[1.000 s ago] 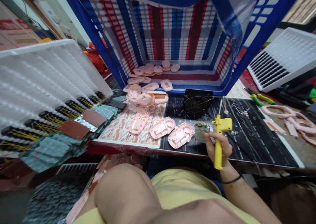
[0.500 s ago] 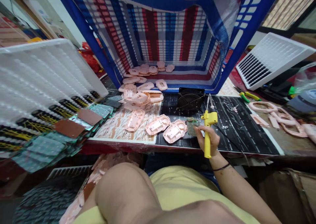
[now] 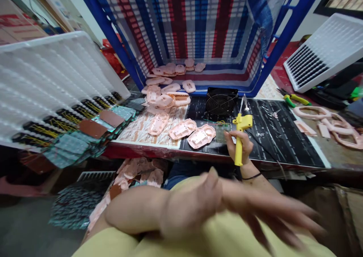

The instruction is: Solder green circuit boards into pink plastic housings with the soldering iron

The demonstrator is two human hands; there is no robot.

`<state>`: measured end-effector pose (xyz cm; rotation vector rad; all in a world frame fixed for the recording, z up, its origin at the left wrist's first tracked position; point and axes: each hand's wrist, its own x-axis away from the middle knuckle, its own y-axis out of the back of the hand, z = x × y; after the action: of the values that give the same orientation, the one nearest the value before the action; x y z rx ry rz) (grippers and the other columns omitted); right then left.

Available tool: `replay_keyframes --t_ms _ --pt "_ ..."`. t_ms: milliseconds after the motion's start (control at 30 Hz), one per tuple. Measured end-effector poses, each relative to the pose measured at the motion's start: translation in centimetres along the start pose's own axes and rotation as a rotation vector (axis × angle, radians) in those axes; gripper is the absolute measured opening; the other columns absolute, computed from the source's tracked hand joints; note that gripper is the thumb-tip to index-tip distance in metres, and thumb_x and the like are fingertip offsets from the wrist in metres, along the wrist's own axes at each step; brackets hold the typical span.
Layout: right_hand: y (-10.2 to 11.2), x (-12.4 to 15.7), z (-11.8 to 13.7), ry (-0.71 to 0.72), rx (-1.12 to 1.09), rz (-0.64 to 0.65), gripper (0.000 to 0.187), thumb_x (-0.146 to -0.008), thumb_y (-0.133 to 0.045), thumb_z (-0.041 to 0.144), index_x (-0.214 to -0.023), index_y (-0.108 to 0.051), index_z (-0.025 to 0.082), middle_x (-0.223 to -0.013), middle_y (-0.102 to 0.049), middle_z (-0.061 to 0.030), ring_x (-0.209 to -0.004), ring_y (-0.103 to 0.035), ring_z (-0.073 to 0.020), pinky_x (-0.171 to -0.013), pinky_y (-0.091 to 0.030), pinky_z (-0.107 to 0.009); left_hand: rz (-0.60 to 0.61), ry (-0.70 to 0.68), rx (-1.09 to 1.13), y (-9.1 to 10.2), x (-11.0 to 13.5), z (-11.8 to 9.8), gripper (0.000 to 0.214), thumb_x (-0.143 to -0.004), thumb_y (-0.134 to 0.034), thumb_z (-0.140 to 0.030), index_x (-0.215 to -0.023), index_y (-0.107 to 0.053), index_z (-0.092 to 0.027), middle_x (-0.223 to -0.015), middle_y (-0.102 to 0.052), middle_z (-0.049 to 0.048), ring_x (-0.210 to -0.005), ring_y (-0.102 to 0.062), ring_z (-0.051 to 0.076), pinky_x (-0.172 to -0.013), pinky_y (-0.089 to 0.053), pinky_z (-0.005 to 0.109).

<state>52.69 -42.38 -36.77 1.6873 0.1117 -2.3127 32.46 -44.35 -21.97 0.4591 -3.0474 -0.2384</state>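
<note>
My right hand is closed round the handle of a yellow soldering gun, whose metal tip points away from me. The thumb and fingertip of that hand also touch the edge of a small circuit board with thin wires, lying on the black mat. Close to the camera, my left hand is smeared by motion over my lap, its fingers stretched out to the right and holding nothing. Pink plastic shell halves lie open side up, left of the board.
A small black fan stands behind the board. Beyond it, a blue crate lies on its side with more pink shells. At left are stacked circuit boards and a white foam tray; at right, pliers and pink rings.
My left hand has swung into view at the lower middle, fingers spread to the right. My right hand keeps the soldering gun by the board. The whole view has shifted slightly.
</note>
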Motion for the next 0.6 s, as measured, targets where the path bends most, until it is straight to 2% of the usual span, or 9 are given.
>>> replay_keyframes --t_ms 33,67,167,233,300,433,533,600 --pt "0.1 -0.1 0.1 -0.011 0.001 -0.005 0.012 -0.092 -0.067 0.029 -0.091 -0.057 0.022 -0.073 -0.067 0.0043 -0.056 -0.065 -0.01 -0.057 -0.054 -0.02 -0.077 -0.043 -0.013 0.6 -0.4 1.0 0.05 -0.102 -0.04 -0.055 -0.116 -0.07 -0.017 -0.104 -0.073 0.0108 -0.084 -0.07 0.017 -0.076 -0.059 0.031" --pt "0.3 -0.2 0.3 -0.023 -0.001 -0.012 0.012 -0.092 -0.067 0.029 -0.091 -0.057 0.022 -0.073 -0.067 0.0045 -0.056 -0.064 -0.0099 -0.057 -0.053 -0.02 -0.204 -0.092 -0.064 1.3 -0.9 2.2 0.052 -0.101 -0.041 -0.056 -0.109 -0.074 -0.017 -0.097 -0.075 0.0108 -0.079 -0.07 0.017 -0.073 -0.058 0.029" --pt "1.1 -0.7 1.3 -0.042 -0.02 -0.033 0.015 -0.089 -0.07 0.026 -0.092 -0.057 0.022 -0.073 -0.066 0.005 -0.056 -0.064 -0.0096 -0.056 -0.053 -0.019 -0.68 -0.202 -0.365 3.6 -2.7 6.7 0.033 -0.093 -0.062 -0.043 -0.095 -0.079 -0.015 -0.087 -0.075 0.0102 -0.079 -0.069 0.018 -0.076 -0.054 0.028" --pt "1.8 -1.1 2.1 -0.03 -0.045 -0.02 0.017 -0.086 -0.073 0.024 -0.093 -0.057 0.023 -0.073 -0.067 0.0049 -0.055 -0.064 -0.0098 -0.057 -0.054 -0.019 -0.801 -0.236 -0.446 4.6 -3.9 8.8 0.028 -0.09 -0.065 -0.036 -0.102 -0.079 -0.015 -0.089 -0.074 0.0099 -0.077 -0.067 0.016 -0.072 -0.052 0.027" --pt "2.4 -1.4 2.9 -0.011 -0.068 0.016 0.02 -0.084 -0.075 0.021 -0.093 -0.057 0.024 -0.073 -0.068 0.0045 -0.055 -0.064 -0.0106 -0.057 -0.054 -0.021 -0.851 -0.287 -0.416 5.0 -5.0 9.5 0.028 -0.086 -0.068 -0.033 -0.107 -0.078 -0.017 -0.094 -0.073 0.0092 -0.08 -0.066 0.016 -0.073 -0.052 0.026" --pt "3.2 -1.4 4.0 0.007 -0.097 0.07 0.023 -0.082 -0.076 0.016 -0.095 -0.058 0.025 -0.072 -0.069 0.0043 -0.055 -0.064 -0.0117 -0.056 -0.054 -0.022 -0.866 -0.341 -0.188 4.6 -6.5 8.5 0.024 -0.085 -0.071 -0.037 -0.098 -0.08 -0.02 -0.103 -0.074 0.0092 -0.1 -0.067 0.019 -0.093 -0.052 0.03" --pt "3.3 -1.1 4.5 0.008 -0.108 0.092 0.024 -0.082 -0.075 0.014 -0.095 -0.058 0.024 -0.072 -0.068 0.004 -0.055 -0.064 -0.0117 -0.056 -0.054 -0.022 -0.834 -0.292 0.095 4.2 -7.2 7.7 0.028 -0.082 -0.075 -0.046 -0.09 -0.082 -0.02 -0.1 -0.076 0.0081 -0.1 -0.068 0.019 -0.095 -0.051 0.031" --pt "3.3 -0.8 4.8 0.01 -0.121 0.115 0.024 -0.082 -0.075 0.013 -0.095 -0.058 0.024 -0.07 -0.068 0.0039 -0.054 -0.063 -0.0109 -0.055 -0.053 -0.021 -0.808 -0.225 0.302 3.9 -7.4 7.5 0.033 -0.074 -0.082 -0.052 -0.086 -0.082 -0.021 -0.095 -0.078 0.0071 -0.095 -0.07 0.019 -0.093 -0.052 0.03"
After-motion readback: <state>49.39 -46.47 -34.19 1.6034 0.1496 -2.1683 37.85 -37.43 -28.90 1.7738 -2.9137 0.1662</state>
